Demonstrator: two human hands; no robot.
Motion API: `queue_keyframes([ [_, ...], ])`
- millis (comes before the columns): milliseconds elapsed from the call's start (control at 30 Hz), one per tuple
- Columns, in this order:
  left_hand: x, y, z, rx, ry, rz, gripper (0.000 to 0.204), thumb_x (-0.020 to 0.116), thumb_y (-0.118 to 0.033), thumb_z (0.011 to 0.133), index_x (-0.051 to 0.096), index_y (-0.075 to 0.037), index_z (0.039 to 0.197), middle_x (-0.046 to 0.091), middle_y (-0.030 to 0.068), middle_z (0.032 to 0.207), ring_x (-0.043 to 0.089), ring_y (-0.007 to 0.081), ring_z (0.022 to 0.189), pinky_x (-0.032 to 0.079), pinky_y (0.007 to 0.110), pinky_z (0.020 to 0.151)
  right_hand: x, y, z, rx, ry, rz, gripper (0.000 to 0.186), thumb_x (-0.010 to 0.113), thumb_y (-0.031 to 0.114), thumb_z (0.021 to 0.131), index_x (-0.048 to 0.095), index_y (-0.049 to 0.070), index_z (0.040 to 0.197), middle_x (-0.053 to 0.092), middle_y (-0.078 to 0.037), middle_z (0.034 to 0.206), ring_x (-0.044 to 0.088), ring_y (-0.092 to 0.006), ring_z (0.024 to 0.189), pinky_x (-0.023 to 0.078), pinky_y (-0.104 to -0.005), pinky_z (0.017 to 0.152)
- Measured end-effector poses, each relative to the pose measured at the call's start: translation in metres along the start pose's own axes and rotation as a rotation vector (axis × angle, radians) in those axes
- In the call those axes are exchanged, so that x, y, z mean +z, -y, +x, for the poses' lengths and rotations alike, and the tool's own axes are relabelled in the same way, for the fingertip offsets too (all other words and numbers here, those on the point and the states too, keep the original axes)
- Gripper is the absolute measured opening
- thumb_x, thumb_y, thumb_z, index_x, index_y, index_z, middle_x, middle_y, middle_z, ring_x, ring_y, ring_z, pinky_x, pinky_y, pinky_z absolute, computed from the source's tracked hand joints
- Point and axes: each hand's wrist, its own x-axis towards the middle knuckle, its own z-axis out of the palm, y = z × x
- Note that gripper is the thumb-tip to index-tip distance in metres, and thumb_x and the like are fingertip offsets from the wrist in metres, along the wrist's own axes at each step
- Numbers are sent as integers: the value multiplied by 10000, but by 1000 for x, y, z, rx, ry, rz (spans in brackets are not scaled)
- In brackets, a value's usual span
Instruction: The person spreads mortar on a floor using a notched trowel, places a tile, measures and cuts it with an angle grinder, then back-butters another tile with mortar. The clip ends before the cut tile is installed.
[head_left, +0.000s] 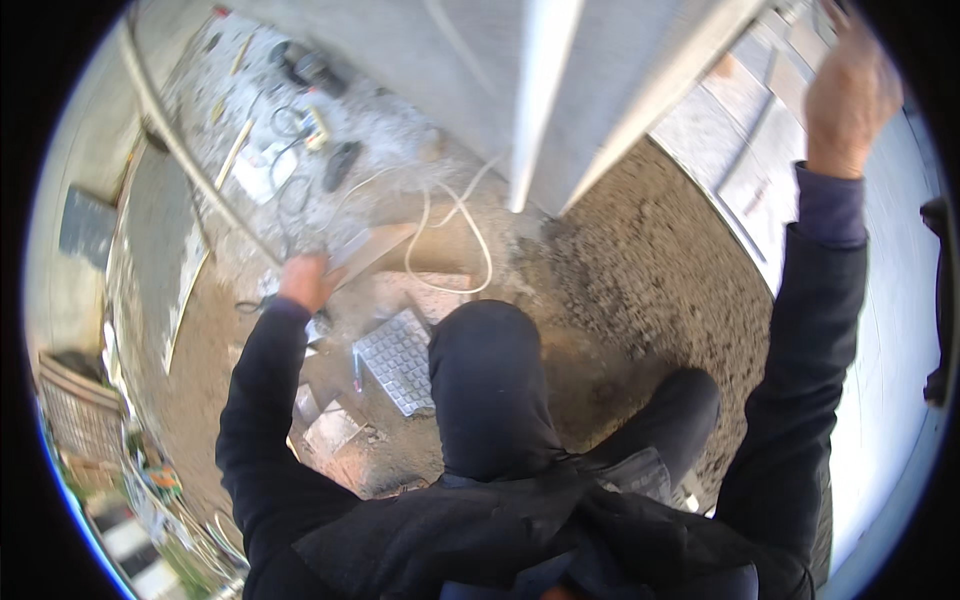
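Note:
My left hand [308, 280] is low at the middle left, its fingers closed around a pale flat strip [365, 250] that points up and to the right. My right hand [848, 100] is raised at the upper right, fingers curled at the picture's rim; what they grip is unclear. Below my left hand lies a grey sheet with a grid of small squares [390, 355], beside broken pale pieces [330, 430]. A white cable [485, 265] loops on the dirty ground above my bent knee in dark trousers [485, 370].
A tall grey surface with white vertical edges [540, 100] stands ahead. Power tools [305, 70] and cables lie at the upper left, near a long hose [180, 140]. Coarse dark grit [660, 250] covers the right floor beside large pale panels [740, 150]. A grey wall [70, 300] curves along the left.

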Motion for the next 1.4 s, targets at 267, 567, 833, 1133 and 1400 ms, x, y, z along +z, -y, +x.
queue_keyframes([
  [267,-205,-226,-128,113,-203,-122,195,835,-113,867,719,32,926,709,195,828,696,409,707,525,441,619,-227,-55,-230,845,606,833,303,640,130,1057,652,-42,1306,725,-179,1227,727,-264,1075,595,-391,964],
  [567,-310,-466,-122,-38,-249,-644,262,828,-117,915,772,88,1069,809,111,963,709,136,808,553,293,763,-425,-9,-295,1976,1522,1791,870,543,647,1065,486,-115,1480,667,-244,1364,697,-299,1205,554,-382,969],
  [833,-219,-538,-29,-169,-298,-1653,485,755,-137,1003,604,109,1393,714,176,1337,727,251,1135,574,370,1004,-330,-63,-249,2041,-16,2024,920,511,675,1065,357,-46,1615,458,-164,1641,480,-267,1478,362,-420,1236],
  [1133,14,-511,92,-480,209,-2153,405,687,-81,1020,615,-4,1411,683,113,1398,647,254,1299,484,444,1154,-145,-140,-347,2208,210,891,674,617,517,1087,677,-139,1226,724,-111,1163,648,-148,1007,527,-315,898],
  [1400,127,-490,160,-703,320,-2316,333,675,-115,1054,635,-27,1373,702,99,1352,657,239,1276,502,425,1136,-43,-153,-427,2078,537,639,728,638,525,1072,666,-185,1227,719,-128,1118,637,-151,987,520,-317,903],
])
